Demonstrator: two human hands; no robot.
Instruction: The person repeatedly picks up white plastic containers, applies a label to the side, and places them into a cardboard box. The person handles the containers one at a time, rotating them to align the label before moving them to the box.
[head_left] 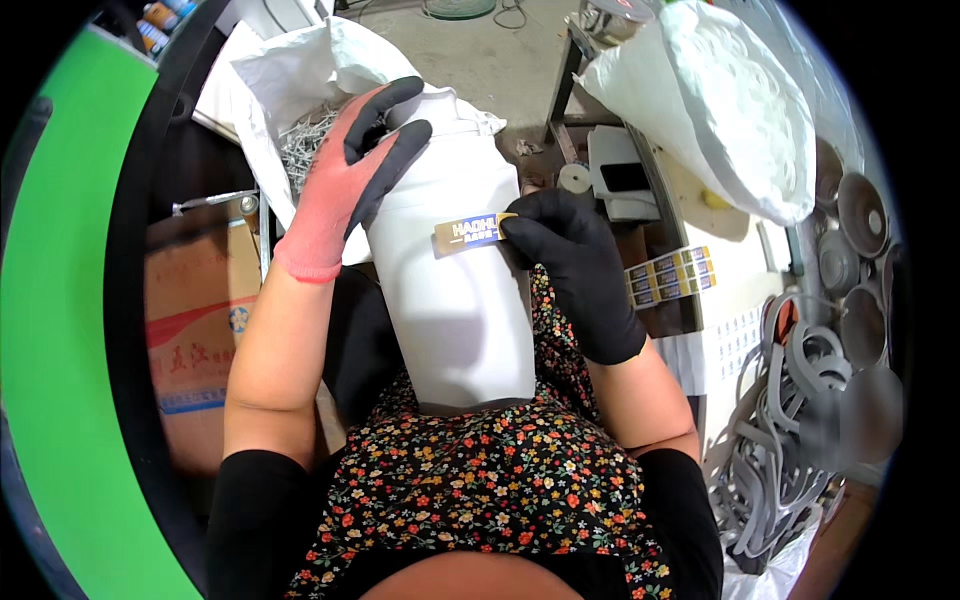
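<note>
A white plastic bucket-like container (455, 290) lies tilted across my lap, its wider end toward the far side. My left hand (350, 185), in a pink glove with black fingers, is at its upper left side. The fingers are spread, with thumb and forefinger apart near the far end; whether they press on it is hard to tell. My right hand (575, 265), in a black glove, pinches the right end of a small gold and blue sticker (468, 234). That sticker lies over the container's upper face; I cannot tell if it touches.
Behind my left hand, a white sack (250, 95) holds metal screws or nails (305, 145). A cardboard box (200, 330) stands at left. On the right-hand bench are a sheet of stickers (670, 277), a white bag of rings (740, 110), grey curved strips (765, 470) and round metal parts (862, 215).
</note>
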